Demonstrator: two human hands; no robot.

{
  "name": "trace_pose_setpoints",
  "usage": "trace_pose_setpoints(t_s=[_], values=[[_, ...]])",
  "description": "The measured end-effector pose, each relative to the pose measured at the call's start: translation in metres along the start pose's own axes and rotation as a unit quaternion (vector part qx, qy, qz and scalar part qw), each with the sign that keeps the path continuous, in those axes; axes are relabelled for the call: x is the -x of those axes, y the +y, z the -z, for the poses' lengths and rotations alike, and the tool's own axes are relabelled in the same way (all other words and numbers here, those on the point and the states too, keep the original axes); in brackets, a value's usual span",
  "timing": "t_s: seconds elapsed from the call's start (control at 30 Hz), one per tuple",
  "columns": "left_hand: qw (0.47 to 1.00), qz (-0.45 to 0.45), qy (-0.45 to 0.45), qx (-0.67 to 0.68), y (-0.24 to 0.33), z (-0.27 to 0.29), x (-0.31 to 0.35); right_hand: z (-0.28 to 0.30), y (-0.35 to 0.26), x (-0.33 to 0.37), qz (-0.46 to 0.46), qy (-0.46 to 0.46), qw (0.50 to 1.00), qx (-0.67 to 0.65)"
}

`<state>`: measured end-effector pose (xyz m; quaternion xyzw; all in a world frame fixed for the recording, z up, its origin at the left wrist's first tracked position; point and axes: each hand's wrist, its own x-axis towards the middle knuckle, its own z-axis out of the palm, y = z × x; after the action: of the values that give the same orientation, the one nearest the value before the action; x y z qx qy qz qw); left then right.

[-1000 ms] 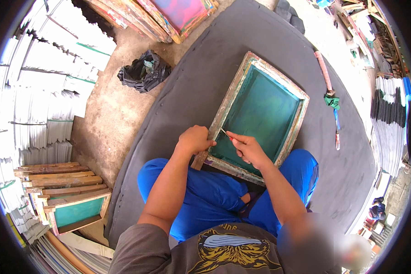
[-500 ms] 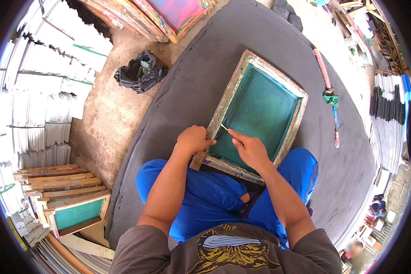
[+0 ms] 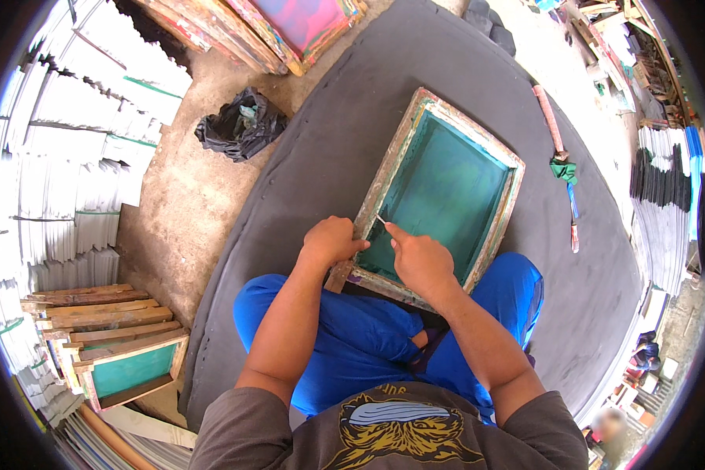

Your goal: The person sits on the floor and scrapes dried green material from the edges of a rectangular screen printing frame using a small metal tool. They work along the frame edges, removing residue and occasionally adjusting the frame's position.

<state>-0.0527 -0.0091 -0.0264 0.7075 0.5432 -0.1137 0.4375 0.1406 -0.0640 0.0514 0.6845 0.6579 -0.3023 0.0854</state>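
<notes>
A wooden screen-printing frame (image 3: 471, 124) with green mesh (image 3: 450, 184) leans across my folded legs, its worn border stained with paint. My left hand (image 3: 334, 241) is closed around the lower part of its left side, the thumb lying over the inner edge. In my right hand (image 3: 424, 262) a thin white stick (image 3: 381, 219) is pinched, with the index finger stretched along it. Its tip is at the mesh's left margin, near the wood. A short wooden piece (image 3: 338, 276) shows below my left hand. The stick's rear end is hidden by my fingers.
I sit on a dark grey mat (image 3: 329, 133). To the right lies a pink-handled tool (image 3: 550, 121) with a green cloth (image 3: 562, 170). A black plastic bag (image 3: 239, 129) stands on the floor at left, near white stacks (image 3: 55, 188). More framed screens (image 3: 137, 368) lean at lower left.
My right hand has shifted slightly left and down and turned, its back now showing more. The stick's tip sits slightly lower along the margin. My left hand keeps its grip.
</notes>
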Motion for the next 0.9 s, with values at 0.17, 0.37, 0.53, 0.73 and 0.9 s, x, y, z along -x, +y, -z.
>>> trace_pose_setpoints(t_s=[0.17, 0.37, 0.53, 0.73, 0.9], values=[[1.0, 0.004, -0.009, 0.0, 0.002, 0.002, 0.002, 0.008, -0.015, 0.002, -0.017, -0.018, 1.0, 0.013], [0.999, -0.011, 0.027, -0.033, 0.0, -0.011, 0.002, -0.011, -0.043, -0.007, -0.046, -0.052, 0.994, 0.081], [0.999, 0.002, 0.011, -0.04, 0.006, -0.004, 0.002, -0.012, -0.016, -0.002, -0.023, -0.057, 0.998, -0.014], [0.999, 0.015, 0.003, -0.035, 0.009, -0.001, 0.005, -0.024, 0.012, -0.003, 0.016, -0.009, 0.995, -0.099], [0.999, 0.006, 0.009, -0.038, 0.01, 0.0, 0.003, -0.05, 0.042, -0.012, 0.023, 0.001, 0.956, -0.291]])
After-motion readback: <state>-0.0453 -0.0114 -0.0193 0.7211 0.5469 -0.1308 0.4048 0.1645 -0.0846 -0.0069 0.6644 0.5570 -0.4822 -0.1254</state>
